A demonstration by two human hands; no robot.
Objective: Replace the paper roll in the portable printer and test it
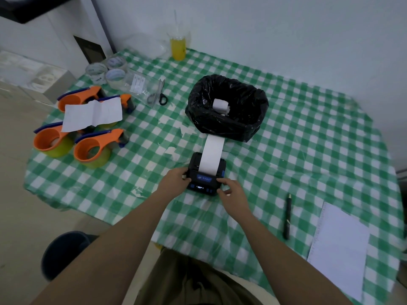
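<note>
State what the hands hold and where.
Both grip the printer: left hand on its left side, right hand at its front right corner.

Four tape dispensers [92, 148], three tape rolls [114, 75].

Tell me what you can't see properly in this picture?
- Head view: the small black portable printer has a lit display too small to read.
- The left hand covers the printer's left side.
- The black plastic bin bag hides most of the white paper roll.
</note>
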